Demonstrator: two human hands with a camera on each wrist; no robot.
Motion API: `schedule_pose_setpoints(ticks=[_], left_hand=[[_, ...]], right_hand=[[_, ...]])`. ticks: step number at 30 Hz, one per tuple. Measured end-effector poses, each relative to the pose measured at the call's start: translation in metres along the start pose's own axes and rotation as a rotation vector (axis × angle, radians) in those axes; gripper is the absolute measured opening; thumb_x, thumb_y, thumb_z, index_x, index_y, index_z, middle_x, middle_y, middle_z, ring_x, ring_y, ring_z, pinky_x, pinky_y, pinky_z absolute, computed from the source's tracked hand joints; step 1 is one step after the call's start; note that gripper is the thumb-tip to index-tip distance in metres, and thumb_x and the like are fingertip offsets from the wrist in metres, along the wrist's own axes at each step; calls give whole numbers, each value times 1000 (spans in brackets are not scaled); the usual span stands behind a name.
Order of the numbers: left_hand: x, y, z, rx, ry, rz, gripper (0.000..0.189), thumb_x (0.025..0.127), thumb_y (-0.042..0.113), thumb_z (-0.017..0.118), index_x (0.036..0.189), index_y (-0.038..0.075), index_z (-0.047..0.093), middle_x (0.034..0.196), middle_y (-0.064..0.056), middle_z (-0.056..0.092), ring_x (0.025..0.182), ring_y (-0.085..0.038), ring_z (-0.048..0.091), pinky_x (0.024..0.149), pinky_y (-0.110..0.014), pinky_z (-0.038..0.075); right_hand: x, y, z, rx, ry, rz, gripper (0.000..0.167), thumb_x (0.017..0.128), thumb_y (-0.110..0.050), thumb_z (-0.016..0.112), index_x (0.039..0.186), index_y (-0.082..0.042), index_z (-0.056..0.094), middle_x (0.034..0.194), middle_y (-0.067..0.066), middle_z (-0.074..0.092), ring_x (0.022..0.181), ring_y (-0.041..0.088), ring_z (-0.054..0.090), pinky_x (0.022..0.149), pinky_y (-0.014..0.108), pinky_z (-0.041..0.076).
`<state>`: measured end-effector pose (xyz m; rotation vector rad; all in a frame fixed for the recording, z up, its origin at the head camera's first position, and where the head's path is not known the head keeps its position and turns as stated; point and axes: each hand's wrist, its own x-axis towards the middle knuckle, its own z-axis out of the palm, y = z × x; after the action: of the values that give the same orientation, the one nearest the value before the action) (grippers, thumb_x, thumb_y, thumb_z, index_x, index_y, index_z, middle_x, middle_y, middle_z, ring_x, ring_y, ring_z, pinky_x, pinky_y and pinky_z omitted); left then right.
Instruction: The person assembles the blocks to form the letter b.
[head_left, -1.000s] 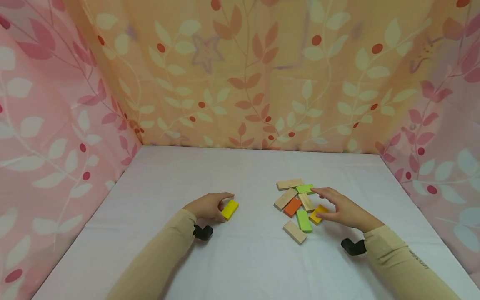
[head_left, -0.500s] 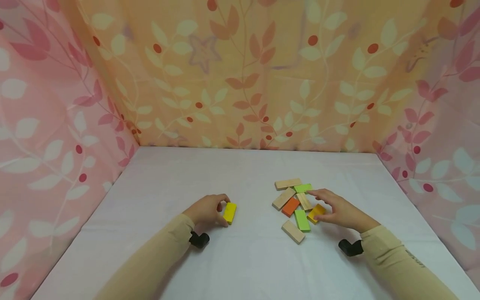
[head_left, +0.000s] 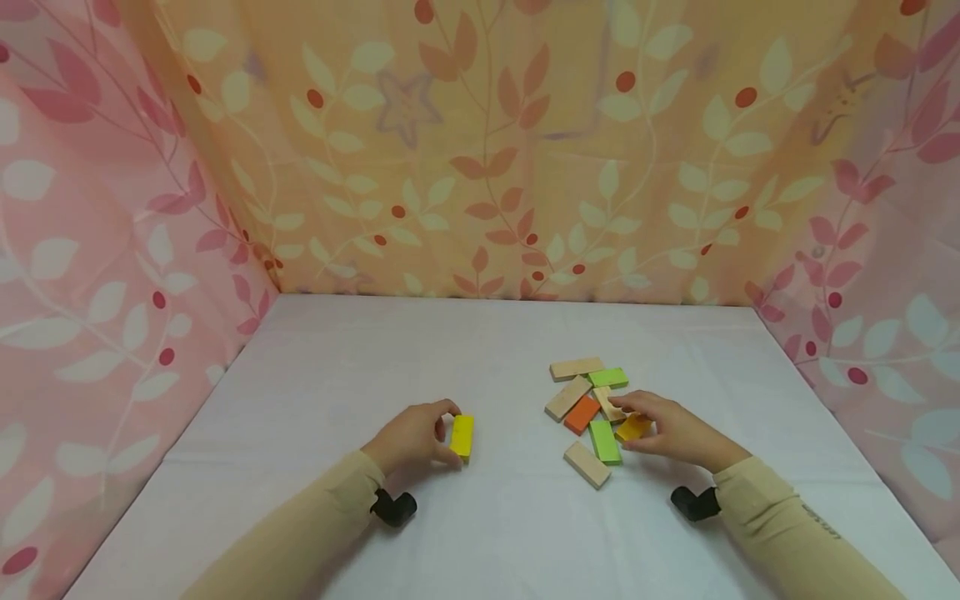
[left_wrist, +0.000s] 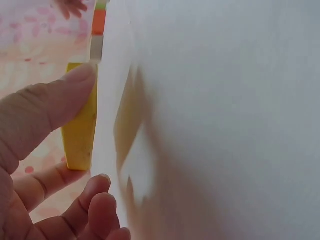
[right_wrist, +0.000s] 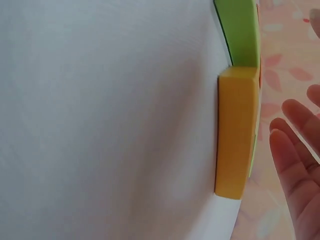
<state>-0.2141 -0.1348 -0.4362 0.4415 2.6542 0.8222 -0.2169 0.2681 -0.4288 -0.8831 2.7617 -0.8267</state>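
Note:
My left hand (head_left: 416, 435) pinches a yellow wooden block (head_left: 462, 438) between thumb and fingertips, left of the pile. In the left wrist view the yellow block (left_wrist: 81, 125) stands apart from its shadow on the cloth. My right hand (head_left: 678, 429) hovers at the pile's right side, thumb and fingers spread around an amber-yellow block (head_left: 632, 427). Seen from the right wrist, the amber block (right_wrist: 236, 135) lies on the cloth, its end meeting a green block (right_wrist: 242, 32), with the fingers (right_wrist: 292, 170) apart from it.
Left of the right hand lie an orange block (head_left: 581, 414), green blocks (head_left: 604, 442) and several plain wooden blocks (head_left: 587, 464), close together. A white cloth (head_left: 360, 350) covers the table. Patterned curtains (head_left: 495, 150) rise at the back and both sides.
My left hand has drawn nearer to me with the yellow block, turning it more upright in the head view. My right hand has moved from the far green block down over the amber one.

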Motion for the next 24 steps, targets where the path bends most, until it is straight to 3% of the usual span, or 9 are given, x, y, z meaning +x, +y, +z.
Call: schedule_pose_setpoints(ticks=[4, 8, 13, 24], left_hand=[[-4, 2, 6, 6, 21, 16, 57, 62, 35, 83, 109, 26, 54, 77, 3, 53, 68, -13, 48, 63, -28, 39], [-6, 2, 12, 32, 38, 25, 57, 61, 38, 82, 109, 26, 54, 76, 5, 52, 67, -12, 47, 60, -27, 38], [-8, -1, 16, 51, 33, 15, 57, 60, 41, 81, 108, 26, 54, 74, 6, 51, 66, -12, 47, 58, -27, 37], [-13, 2, 21, 100, 37, 32, 57, 59, 39, 83, 106, 22, 56, 76, 4, 50, 67, -12, 45, 58, -27, 37]], right_hand=[[1, -2, 2, 4, -15, 21, 58, 77, -24, 74, 127, -6, 52, 116, 7, 56, 94, 23, 52, 76, 34, 49], [2, -2, 5, -9, -35, 65, 54, 77, -27, 73, 124, -10, 55, 121, 4, 56, 106, 23, 49, 86, 40, 46], [4, 3, 9, -44, -39, 50, 51, 76, -29, 73, 122, -13, 58, 121, 0, 56, 109, 21, 47, 92, 45, 42], [6, 1, 10, -70, -46, 30, 50, 75, -31, 74, 119, -10, 60, 115, 1, 57, 103, 20, 49, 88, 42, 44]])
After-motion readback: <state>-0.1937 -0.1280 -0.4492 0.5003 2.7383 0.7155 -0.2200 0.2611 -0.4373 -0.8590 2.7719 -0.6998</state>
